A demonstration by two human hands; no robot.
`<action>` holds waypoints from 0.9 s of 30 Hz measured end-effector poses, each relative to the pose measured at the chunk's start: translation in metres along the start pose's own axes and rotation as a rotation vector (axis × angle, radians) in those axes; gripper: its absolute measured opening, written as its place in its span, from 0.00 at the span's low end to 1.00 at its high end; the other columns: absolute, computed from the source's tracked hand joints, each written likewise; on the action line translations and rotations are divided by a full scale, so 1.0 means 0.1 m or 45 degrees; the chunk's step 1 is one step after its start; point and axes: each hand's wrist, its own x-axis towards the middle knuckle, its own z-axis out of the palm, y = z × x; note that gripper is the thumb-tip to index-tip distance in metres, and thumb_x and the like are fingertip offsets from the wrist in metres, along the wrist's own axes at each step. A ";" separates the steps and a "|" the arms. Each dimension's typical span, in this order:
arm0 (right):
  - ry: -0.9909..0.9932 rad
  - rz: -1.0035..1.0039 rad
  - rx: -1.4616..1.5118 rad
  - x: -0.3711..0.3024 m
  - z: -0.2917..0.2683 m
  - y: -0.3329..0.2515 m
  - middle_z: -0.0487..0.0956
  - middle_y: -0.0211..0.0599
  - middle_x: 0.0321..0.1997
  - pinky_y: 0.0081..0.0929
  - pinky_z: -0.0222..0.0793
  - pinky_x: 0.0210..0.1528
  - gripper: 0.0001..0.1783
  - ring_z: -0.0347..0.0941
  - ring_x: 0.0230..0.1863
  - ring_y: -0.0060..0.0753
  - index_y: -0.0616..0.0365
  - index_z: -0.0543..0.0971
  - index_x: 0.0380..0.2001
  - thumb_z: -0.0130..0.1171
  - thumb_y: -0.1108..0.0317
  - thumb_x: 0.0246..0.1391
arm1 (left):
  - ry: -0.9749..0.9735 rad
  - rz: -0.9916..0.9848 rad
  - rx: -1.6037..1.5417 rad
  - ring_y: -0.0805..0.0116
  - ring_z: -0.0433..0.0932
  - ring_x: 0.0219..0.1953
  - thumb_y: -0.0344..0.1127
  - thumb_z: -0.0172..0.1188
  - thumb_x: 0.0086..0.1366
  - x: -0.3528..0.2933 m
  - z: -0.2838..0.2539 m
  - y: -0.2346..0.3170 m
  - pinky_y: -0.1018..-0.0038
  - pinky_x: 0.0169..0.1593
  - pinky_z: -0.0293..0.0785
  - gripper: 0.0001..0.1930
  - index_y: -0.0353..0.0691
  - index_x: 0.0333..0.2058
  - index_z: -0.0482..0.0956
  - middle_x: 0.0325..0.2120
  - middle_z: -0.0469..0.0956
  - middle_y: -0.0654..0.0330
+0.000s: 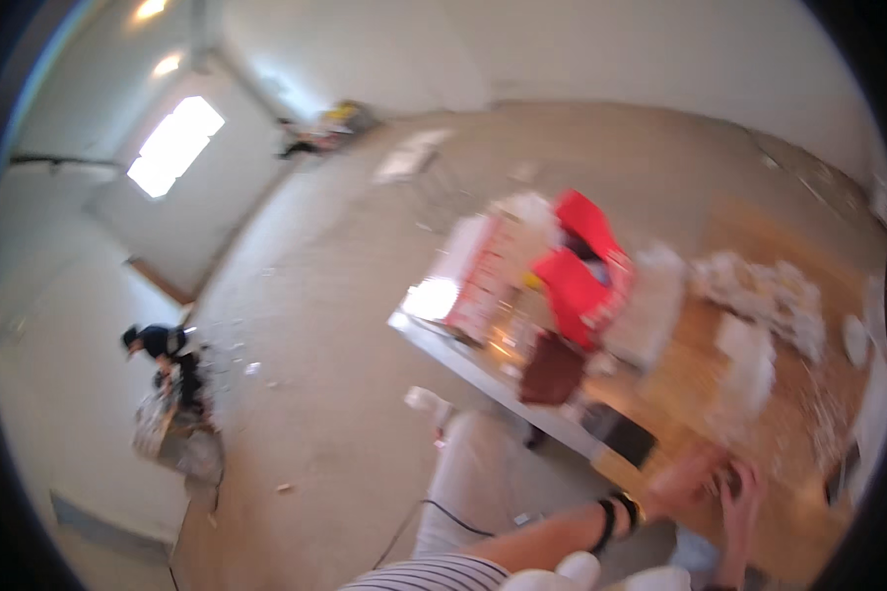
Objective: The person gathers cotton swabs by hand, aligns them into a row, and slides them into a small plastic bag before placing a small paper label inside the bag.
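Observation:
My left hand [685, 481], with dark bands on its wrist, reaches over the near edge of the wooden table [650, 394]. Close beside it is my right hand [742, 495], and the fingertips of the two nearly meet. Both hands have curled, closed fingers. Something small and dark seems to sit between them, but blur hides what it is. A flat black object [618, 433] lies just left of my left hand. Beyond my hands, a strip of crumpled white wrapping [742, 369] lies on the wood.
A red bag [586, 286], a white box with red print [463, 266] and a dark brown piece [552, 369] crowd the table's left part. Crumpled clear plastic [769, 295] lies at the right. Far left, a person [168, 355] bends over a pile of bags.

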 end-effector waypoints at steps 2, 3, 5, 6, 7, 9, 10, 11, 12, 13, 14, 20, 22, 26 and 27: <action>0.094 -0.006 0.009 -0.01 -0.09 -0.06 0.77 0.45 0.51 0.43 0.64 0.61 0.24 0.71 0.54 0.52 0.54 0.80 0.48 0.67 0.72 0.43 | 0.009 0.094 -0.022 0.45 0.64 0.63 0.30 0.62 0.50 0.16 -0.19 0.15 0.54 0.69 0.57 0.35 0.34 0.60 0.67 0.57 0.69 0.46; 0.080 -0.096 -0.037 0.06 -0.06 -0.12 0.77 0.44 0.52 0.43 0.65 0.60 0.25 0.71 0.54 0.52 0.54 0.79 0.48 0.67 0.71 0.42 | -0.047 0.141 -0.020 0.46 0.65 0.62 0.31 0.62 0.51 0.17 -0.26 0.04 0.53 0.68 0.57 0.33 0.35 0.59 0.68 0.56 0.70 0.47; 0.079 -0.055 0.027 0.06 -0.02 -0.15 0.77 0.41 0.51 0.44 0.62 0.62 0.25 0.70 0.56 0.49 0.53 0.79 0.48 0.68 0.70 0.41 | -0.250 0.191 0.218 0.53 0.63 0.66 0.33 0.61 0.55 0.22 -0.41 0.04 0.49 0.70 0.53 0.32 0.37 0.60 0.68 0.60 0.68 0.52; 0.069 -0.065 0.019 0.08 -0.04 -0.20 0.77 0.39 0.51 0.45 0.61 0.63 0.25 0.69 0.56 0.49 0.53 0.80 0.48 0.68 0.70 0.42 | -0.242 0.211 0.317 0.55 0.61 0.68 0.35 0.60 0.56 0.16 -0.46 0.07 0.48 0.71 0.50 0.32 0.39 0.62 0.67 0.62 0.67 0.54; 0.062 -0.084 0.013 0.08 -0.07 -0.21 0.77 0.38 0.51 0.46 0.59 0.64 0.24 0.69 0.56 0.48 0.52 0.80 0.47 0.68 0.70 0.42 | -0.222 0.234 0.423 0.57 0.58 0.70 0.37 0.60 0.58 0.14 -0.47 0.10 0.48 0.72 0.48 0.32 0.40 0.63 0.67 0.64 0.65 0.56; 0.102 -0.038 -0.027 0.00 -0.18 -0.15 0.76 0.37 0.50 0.46 0.58 0.65 0.24 0.68 0.56 0.47 0.52 0.80 0.47 0.68 0.69 0.42 | -0.288 0.251 0.420 0.58 0.56 0.71 0.38 0.59 0.60 0.14 -0.38 0.11 0.48 0.73 0.45 0.33 0.42 0.64 0.66 0.66 0.64 0.58; 0.121 -0.058 -0.002 -0.02 -0.17 -0.09 0.76 0.36 0.50 0.46 0.57 0.66 0.23 0.68 0.56 0.47 0.51 0.80 0.46 0.68 0.69 0.42 | -0.333 0.223 0.497 0.58 0.55 0.72 0.40 0.58 0.61 0.13 -0.34 0.09 0.48 0.73 0.43 0.33 0.43 0.65 0.65 0.67 0.62 0.59; 0.136 -0.021 -0.029 -0.05 -0.20 -0.05 0.76 0.36 0.50 0.46 0.57 0.66 0.23 0.68 0.56 0.47 0.51 0.80 0.46 0.68 0.69 0.42 | -0.351 0.252 0.463 0.58 0.55 0.72 0.40 0.58 0.61 0.14 -0.31 0.12 0.48 0.73 0.43 0.33 0.43 0.65 0.65 0.67 0.62 0.59; 0.152 -0.036 -0.058 -0.08 -0.22 -0.02 0.76 0.35 0.49 0.46 0.57 0.66 0.22 0.68 0.56 0.47 0.52 0.80 0.45 0.68 0.70 0.43 | -0.353 0.230 0.468 0.58 0.55 0.72 0.39 0.58 0.61 0.15 -0.29 0.15 0.48 0.73 0.44 0.32 0.43 0.65 0.65 0.67 0.62 0.59; 0.165 -0.059 -0.079 -0.10 -0.22 0.01 0.76 0.35 0.49 0.46 0.57 0.66 0.21 0.68 0.56 0.47 0.52 0.80 0.45 0.67 0.70 0.43 | -0.352 0.201 0.484 0.58 0.55 0.71 0.39 0.58 0.61 0.15 -0.28 0.17 0.48 0.73 0.44 0.32 0.42 0.65 0.66 0.66 0.62 0.59; 0.181 -0.051 -0.076 -0.10 -0.21 0.02 0.76 0.34 0.48 0.46 0.58 0.66 0.20 0.68 0.56 0.46 0.52 0.80 0.44 0.67 0.71 0.44 | -0.364 0.215 0.469 0.58 0.55 0.71 0.39 0.58 0.61 0.14 -0.29 0.18 0.48 0.73 0.44 0.32 0.42 0.65 0.66 0.66 0.62 0.59; 0.176 -0.070 0.056 0.12 -0.07 -0.11 0.76 0.33 0.49 0.43 0.61 0.60 0.19 0.68 0.53 0.45 0.50 0.80 0.45 0.62 0.75 0.46 | -0.299 0.178 0.374 0.50 0.53 0.71 0.38 0.62 0.58 0.11 -0.30 0.14 0.48 0.73 0.46 0.39 0.36 0.66 0.58 0.67 0.57 0.48; 0.132 -0.109 0.026 0.27 0.01 -0.16 0.76 0.33 0.48 0.42 0.61 0.59 0.20 0.68 0.53 0.44 0.50 0.80 0.45 0.61 0.76 0.45 | -0.220 0.121 0.311 0.46 0.54 0.70 0.38 0.65 0.56 0.13 -0.28 0.13 0.49 0.73 0.48 0.44 0.32 0.67 0.53 0.66 0.56 0.43; 0.028 -0.180 -0.032 0.43 0.09 -0.22 0.74 0.33 0.46 0.40 0.62 0.58 0.23 0.67 0.52 0.43 0.47 0.81 0.48 0.59 0.78 0.46 | -0.201 0.107 0.260 0.45 0.56 0.69 0.37 0.67 0.54 0.14 -0.28 0.12 0.49 0.73 0.50 0.47 0.32 0.68 0.51 0.65 0.58 0.43; 0.029 -0.178 -0.033 0.44 0.08 -0.22 0.74 0.33 0.46 0.40 0.62 0.58 0.23 0.67 0.52 0.43 0.47 0.81 0.48 0.59 0.78 0.46 | -0.190 0.119 0.261 0.45 0.57 0.68 0.36 0.68 0.53 0.14 -0.29 0.11 0.49 0.72 0.51 0.47 0.32 0.67 0.52 0.65 0.59 0.43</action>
